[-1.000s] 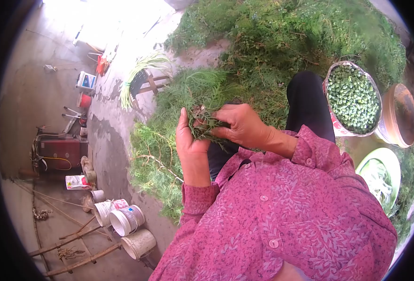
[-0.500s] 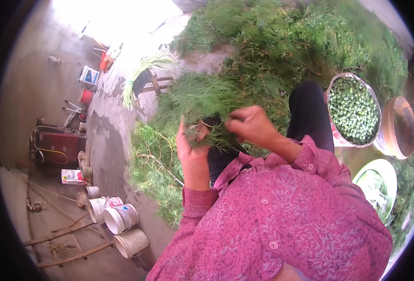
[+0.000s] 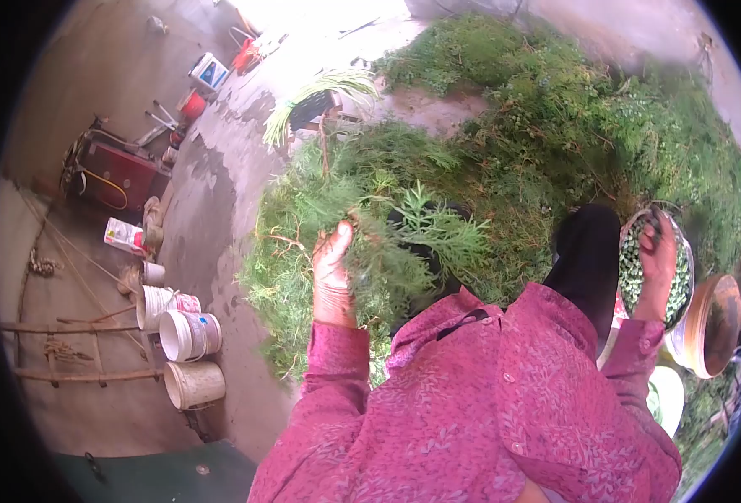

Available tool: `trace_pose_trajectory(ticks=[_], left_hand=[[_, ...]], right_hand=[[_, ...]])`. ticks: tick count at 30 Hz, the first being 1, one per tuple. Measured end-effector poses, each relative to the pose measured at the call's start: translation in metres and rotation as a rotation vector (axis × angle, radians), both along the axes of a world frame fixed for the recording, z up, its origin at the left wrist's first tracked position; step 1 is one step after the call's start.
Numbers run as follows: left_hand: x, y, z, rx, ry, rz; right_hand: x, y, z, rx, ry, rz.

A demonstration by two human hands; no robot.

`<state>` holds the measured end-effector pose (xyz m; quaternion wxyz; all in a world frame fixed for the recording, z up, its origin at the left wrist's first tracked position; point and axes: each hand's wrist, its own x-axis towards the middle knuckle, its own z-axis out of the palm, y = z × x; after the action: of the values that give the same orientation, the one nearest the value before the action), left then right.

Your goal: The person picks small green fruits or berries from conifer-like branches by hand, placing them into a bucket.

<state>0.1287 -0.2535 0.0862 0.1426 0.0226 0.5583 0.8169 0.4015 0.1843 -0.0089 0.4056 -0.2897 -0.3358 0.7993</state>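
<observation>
My left hand (image 3: 334, 261) is closed on an evergreen branch (image 3: 446, 230) with feathery green sprays, held above my lap. The thumb lies along the stem and foliage hides the other fingers. On the right, my right hand (image 3: 658, 267) hangs over a bucket (image 3: 691, 289) filled with small green cones (image 3: 632, 272). Its fingers are bent and look slightly apart, with dark tips; I make out nothing held in them. The hand covers part of the cones.
A heap of cut evergreen branches (image 3: 546, 126) spreads in front of me and around my legs. A brown-rimmed tub (image 3: 717, 327) and a pale green basin (image 3: 670, 398) stand at right. White buckets (image 3: 196, 386), a ladder (image 3: 93, 375) and a dark red box (image 3: 123, 174) are at left.
My right hand has moved from the branch in front of me to the cone bucket at right. My left hand still holds foliage, its sprays now spread more to the right. The view has shifted.
</observation>
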Motion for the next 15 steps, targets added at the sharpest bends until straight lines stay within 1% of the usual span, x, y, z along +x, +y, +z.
trace_pose_trajectory(ticks=[1,3,4,5,6,7,8,9,10,11,12,13,14,15], left_hand=[[-0.008,-0.004,0.009,0.007,-0.002,0.008],[-0.022,-0.008,0.027,-0.61,0.122,-0.054],[-0.039,-0.018,0.025,-0.636,0.124,-0.095],[-0.064,-0.036,0.016,-0.659,0.126,-0.146],[-0.098,-0.063,-0.01,-0.743,0.19,0.004],[-0.077,-0.05,0.036,-0.855,0.186,-0.065],[-0.105,-0.074,0.018,-0.912,0.111,-0.063],[-0.129,-0.098,0.008,-1.184,0.175,-0.114],[-0.158,-0.134,-0.023,-1.273,0.313,-0.094],[-0.149,-0.133,-0.023,-1.266,0.314,-0.111],[-0.138,-0.131,-0.012,-1.55,0.277,-0.015],[-0.132,-0.129,-0.003,-1.833,0.234,0.094],[-0.132,-0.131,0.0,-1.832,0.231,0.086],[-0.134,-0.136,0.002,-1.867,0.224,0.155]], right_hand=[[0.019,0.015,-0.008,0.066,-0.11,-0.116],[0.053,0.045,-0.028,0.101,-0.375,-0.266],[0.073,0.067,-0.05,0.133,-0.469,-0.342],[0.092,0.082,-0.061,0.206,-0.633,-0.345],[0.102,0.085,-0.061,0.312,-0.884,-0.375],[0.109,0.09,-0.06,0.407,-1.139,-0.401],[0.12,0.103,-0.074,0.483,-1.25,-0.395],[0.13,0.115,-0.087,0.555,-1.359,-0.379],[0.134,0.114,-0.088,0.626,-1.389,-0.36],[0.13,0.105,-0.085,0.697,-1.415,-0.333],[0.123,0.096,-0.066,0.565,-1.538,-0.164],[0.125,0.102,-0.082,0.558,-1.333,-0.223],[0.131,0.111,-0.091,0.526,-1.324,-0.207],[0.125,0.105,-0.082,0.495,-1.318,-0.188]])
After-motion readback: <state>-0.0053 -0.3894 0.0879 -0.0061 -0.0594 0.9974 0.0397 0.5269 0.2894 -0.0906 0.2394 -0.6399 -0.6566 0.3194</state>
